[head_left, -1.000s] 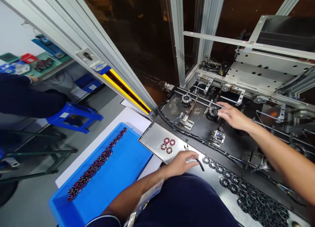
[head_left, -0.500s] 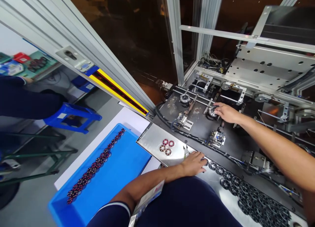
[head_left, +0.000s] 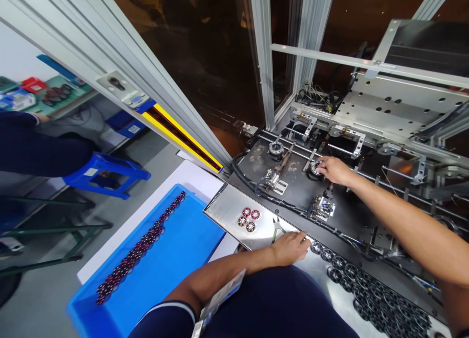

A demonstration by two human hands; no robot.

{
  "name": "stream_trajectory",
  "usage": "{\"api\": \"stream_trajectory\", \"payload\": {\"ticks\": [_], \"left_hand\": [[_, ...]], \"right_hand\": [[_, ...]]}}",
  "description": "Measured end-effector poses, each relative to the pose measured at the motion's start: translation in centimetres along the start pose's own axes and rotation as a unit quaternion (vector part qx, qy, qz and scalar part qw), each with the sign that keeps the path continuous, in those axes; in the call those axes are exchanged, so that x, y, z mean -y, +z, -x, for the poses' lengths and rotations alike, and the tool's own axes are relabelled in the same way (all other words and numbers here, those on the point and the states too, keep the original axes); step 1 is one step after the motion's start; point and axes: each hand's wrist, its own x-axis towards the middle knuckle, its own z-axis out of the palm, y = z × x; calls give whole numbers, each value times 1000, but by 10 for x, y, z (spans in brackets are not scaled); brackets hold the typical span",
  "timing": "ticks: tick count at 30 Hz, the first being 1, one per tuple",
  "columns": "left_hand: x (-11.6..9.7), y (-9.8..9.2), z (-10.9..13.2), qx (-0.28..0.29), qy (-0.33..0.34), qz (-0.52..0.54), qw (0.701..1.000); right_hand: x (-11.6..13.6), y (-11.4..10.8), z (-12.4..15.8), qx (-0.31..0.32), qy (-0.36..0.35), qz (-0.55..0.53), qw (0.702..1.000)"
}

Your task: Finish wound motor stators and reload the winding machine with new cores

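My right hand (head_left: 335, 170) reaches into the machine, with its thumb and fingers closed on the rim of a round stator core (head_left: 315, 167) seated on a spindle. Another stator core (head_left: 276, 148) sits on the spindle to its left. My left hand (head_left: 292, 248) rests low over the metal ledge, fingers curled; a dark piece, apparently a stator core, is mostly hidden under its fingertips. Beside that hand lie green-handled cutters (head_left: 276, 225) and several black stator cores (head_left: 327, 254) in rows. Several red-and-copper wound stators (head_left: 250, 219) lie grouped farther left on the ledge (head_left: 223, 206).
A blue tray (head_left: 176, 260) holds a long row of wound stators (head_left: 146, 240). Aluminium frame posts (head_left: 266, 59) stand around the machine. Rods, clamps and cables (head_left: 293, 204) surround my right hand. At far left, a person (head_left: 40, 145) sits on a blue stool (head_left: 110, 174).
My left hand has shifted slightly right, and its fingers have curled over the nearest black stator core, uncovering more of the cutters. My right hand's fingers have closed on the spindle's stator core.
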Motion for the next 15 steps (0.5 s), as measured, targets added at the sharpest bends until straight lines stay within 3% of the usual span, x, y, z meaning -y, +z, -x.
{"api": "stream_trajectory", "payload": {"ticks": [4, 7, 12, 15], "left_hand": [[-4, -29, 24, -98, -42, 115, 988], [-5, -60, 49, -171, -69, 207, 961], [-22, -111, 68, -216, -37, 344, 913], [-42, -132, 70, -236, -5, 441, 866]], "right_hand": [[14, -12, 29, -59, -24, 39, 997], [17, -15, 50, -53, -69, 55, 995], [21, -17, 55, -40, -96, 67, 992], [55, -35, 61, -78, -96, 65, 990]]}}
